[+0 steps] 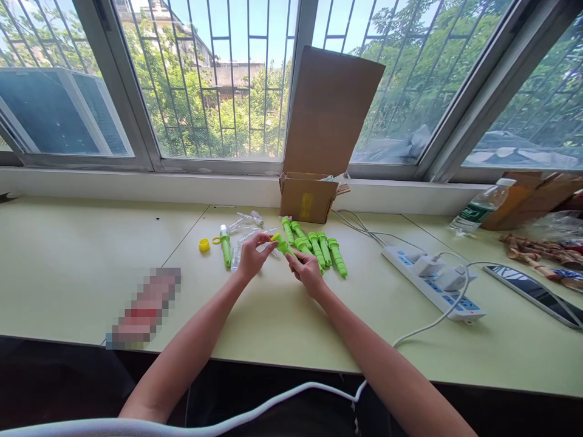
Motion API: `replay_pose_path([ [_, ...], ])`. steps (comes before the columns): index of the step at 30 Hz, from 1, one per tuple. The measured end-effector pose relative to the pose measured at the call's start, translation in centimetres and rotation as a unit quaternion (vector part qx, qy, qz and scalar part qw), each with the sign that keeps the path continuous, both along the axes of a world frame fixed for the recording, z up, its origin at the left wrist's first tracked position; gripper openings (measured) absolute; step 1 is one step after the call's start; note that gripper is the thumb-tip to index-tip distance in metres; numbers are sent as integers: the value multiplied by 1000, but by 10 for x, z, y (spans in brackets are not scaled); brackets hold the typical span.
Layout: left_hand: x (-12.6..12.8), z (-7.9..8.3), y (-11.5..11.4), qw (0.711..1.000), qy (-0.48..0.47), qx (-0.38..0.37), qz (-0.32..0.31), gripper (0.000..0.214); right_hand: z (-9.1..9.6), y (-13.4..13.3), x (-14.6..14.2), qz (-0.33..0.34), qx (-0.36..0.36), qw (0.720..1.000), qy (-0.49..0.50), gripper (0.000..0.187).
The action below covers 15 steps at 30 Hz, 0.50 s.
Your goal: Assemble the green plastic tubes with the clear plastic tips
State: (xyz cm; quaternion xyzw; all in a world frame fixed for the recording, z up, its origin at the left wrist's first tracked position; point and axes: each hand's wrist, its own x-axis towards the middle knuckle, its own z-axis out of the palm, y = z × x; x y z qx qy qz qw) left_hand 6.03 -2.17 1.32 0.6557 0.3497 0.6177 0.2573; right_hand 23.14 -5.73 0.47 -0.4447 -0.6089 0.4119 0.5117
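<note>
Head view, mid-frame: your right grip (308, 273) clasps a green tube (284, 246), left grip (253, 256) pinches the yellow cap (275, 237)—likely light, stiff plastic, best held mid-barrel!

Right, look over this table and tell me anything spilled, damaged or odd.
One oddity: a pixelated red-and-brown patch on the pale green table, left of the left forearm; its coarse squares hide whatever lies there. I see no spill, and no clear damage to the ridged green plastic tubes near the right hand.
</note>
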Motion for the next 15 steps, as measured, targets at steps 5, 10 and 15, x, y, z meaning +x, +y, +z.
replay_pose_path([
  [5,1,-2,-1,1000,5,0,0,26,2,0,0,25,-58,998,21,46],
  [10,1,-1,-2,1000,15,8,-2,31,3,-3,-1,43,-81,994,51,41],
  [15,1,-2,-2,1000,21,10,0,31,1,-3,0,58,-95,991,79,40],
])
